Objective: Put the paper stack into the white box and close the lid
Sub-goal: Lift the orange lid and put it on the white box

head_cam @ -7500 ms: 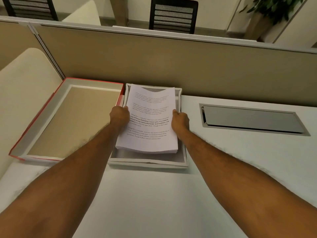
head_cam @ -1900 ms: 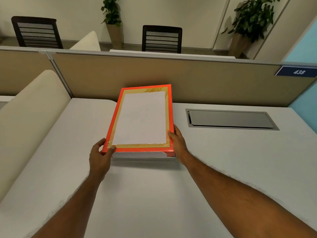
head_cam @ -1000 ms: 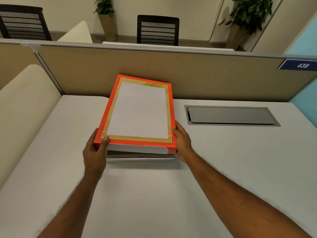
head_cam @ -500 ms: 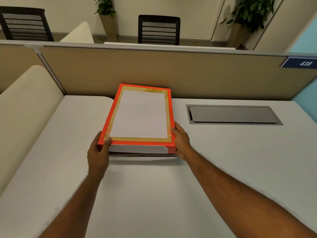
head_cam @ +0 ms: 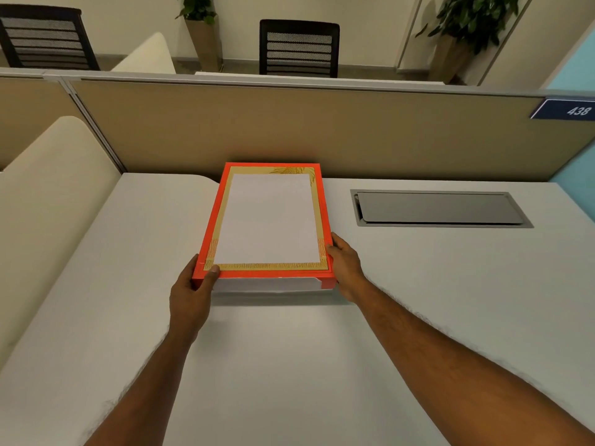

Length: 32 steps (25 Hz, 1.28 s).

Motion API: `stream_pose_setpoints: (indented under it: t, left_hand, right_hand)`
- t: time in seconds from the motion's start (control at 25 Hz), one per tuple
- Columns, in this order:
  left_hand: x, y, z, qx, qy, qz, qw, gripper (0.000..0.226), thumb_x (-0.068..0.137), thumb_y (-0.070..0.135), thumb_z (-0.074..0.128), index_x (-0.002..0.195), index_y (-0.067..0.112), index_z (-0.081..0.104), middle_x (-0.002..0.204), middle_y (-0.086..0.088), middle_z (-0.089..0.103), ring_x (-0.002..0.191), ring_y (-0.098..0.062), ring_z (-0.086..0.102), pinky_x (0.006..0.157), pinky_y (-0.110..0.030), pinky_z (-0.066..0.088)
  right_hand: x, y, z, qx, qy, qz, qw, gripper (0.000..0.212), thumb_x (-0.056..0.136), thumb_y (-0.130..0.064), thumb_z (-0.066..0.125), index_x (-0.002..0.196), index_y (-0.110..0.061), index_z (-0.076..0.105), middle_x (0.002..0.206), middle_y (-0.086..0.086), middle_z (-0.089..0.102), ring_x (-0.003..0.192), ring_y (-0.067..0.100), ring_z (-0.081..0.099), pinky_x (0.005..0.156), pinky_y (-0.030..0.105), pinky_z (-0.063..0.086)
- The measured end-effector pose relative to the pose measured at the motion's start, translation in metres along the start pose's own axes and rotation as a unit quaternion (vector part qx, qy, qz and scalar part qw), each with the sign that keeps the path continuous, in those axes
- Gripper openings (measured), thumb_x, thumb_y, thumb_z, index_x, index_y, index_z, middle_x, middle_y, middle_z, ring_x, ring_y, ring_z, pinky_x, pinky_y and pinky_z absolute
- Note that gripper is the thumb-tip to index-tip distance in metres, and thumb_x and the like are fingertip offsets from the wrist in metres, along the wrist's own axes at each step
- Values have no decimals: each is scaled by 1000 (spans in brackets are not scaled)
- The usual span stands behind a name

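Observation:
The lid (head_cam: 270, 220), orange-red with a gold border and a white panel, lies flat over the white box (head_cam: 267, 284), whose front wall shows as a white strip under the lid's near edge. The paper stack is hidden inside. My left hand (head_cam: 193, 291) grips the lid's near left corner, thumb on top. My right hand (head_cam: 346, 265) holds the near right corner from the side.
The box sits on a white desk (head_cam: 289, 365) against a tan partition (head_cam: 289, 130). A grey cable hatch (head_cam: 441, 209) is set into the desk to the right. A cream curved panel (head_cam: 48, 188) rises at the left. Chairs and plants stand beyond the partition.
The lid, tilted up at its near edge a second ago, has come down level onto the box. Both hands stay at its near corners.

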State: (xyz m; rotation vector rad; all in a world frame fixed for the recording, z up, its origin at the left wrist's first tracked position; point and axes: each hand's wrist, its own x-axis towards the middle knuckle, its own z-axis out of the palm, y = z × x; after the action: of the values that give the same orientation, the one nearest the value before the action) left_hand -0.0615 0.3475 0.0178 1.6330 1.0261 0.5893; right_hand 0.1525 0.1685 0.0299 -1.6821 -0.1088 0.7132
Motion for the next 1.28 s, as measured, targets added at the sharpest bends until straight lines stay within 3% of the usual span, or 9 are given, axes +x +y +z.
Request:
stream_pose_setpoints:
  t: [0.12,0.28,0.48,0.6,0.72,0.84,0.96,1.12,1.28]
  left_hand:
    - [-1,-3,1,23,-2,-2,1000,49,94,35,56,140,18,49,128,-2,61,106,-19,57,98,-42,49]
    - [3,-11,3,64,-7,-20,998,53,94,32,57,142,15,46,135,-7,58,118,-29,57,101,-46,46]
    - [14,-7,3,109,-13,-30,994,68,89,42,60,146,14,37,145,-11,48,126,-34,52,101,-51,45]
    - [39,5,6,177,-20,-5,984,86,80,63,58,149,19,31,154,-8,38,135,-35,43,105,-56,40]
    - [73,21,22,319,-65,86,942,88,80,69,51,150,20,30,158,-8,29,143,-33,31,111,-54,32]
    - [101,26,37,423,-137,122,887,93,77,78,41,152,26,24,162,-4,18,148,-29,19,116,-51,24]
    - [115,20,45,468,-135,160,859,97,76,84,29,152,24,24,163,-5,16,150,-27,12,120,-50,18]
    - [115,14,53,463,-110,182,861,96,76,83,28,151,23,26,162,-6,18,149,-29,17,119,-50,21]
    - [120,9,56,475,-105,183,854,97,75,86,27,151,26,25,163,-2,16,149,-28,18,118,-51,25]
  right_hand:
    - [-4,8,-1,-14,-5,-14,1000,18,101,-26,46,113,-36,55,95,-14,68,79,12,70,63,23,60]
    - [-4,21,0,-43,3,-19,999,18,100,-32,47,111,-38,59,105,-6,70,83,16,71,69,29,61]
    - [12,20,0,-164,43,-22,985,49,99,-34,48,146,-21,38,146,3,49,120,29,60,95,41,54]
    - [33,-4,2,-224,55,-74,970,57,97,-36,51,149,-20,33,152,5,42,133,28,49,103,43,47]
    - [75,-30,6,-341,-5,-163,926,56,95,-36,55,145,-18,38,150,4,43,136,26,45,108,41,42]
    - [128,-47,7,-470,-69,-163,865,69,92,-48,54,149,-18,31,160,4,25,147,24,25,118,44,27]
    - [169,-66,9,-531,-88,-168,826,70,95,-51,47,151,-13,27,163,8,18,151,24,14,121,43,18]
    - [197,-71,10,-556,-81,-175,809,70,96,-52,44,152,-14,26,164,6,13,151,23,14,119,40,18]
    - [202,-54,9,-540,-69,-189,817,73,93,-54,47,152,-16,25,164,2,10,147,25,26,115,40,28]
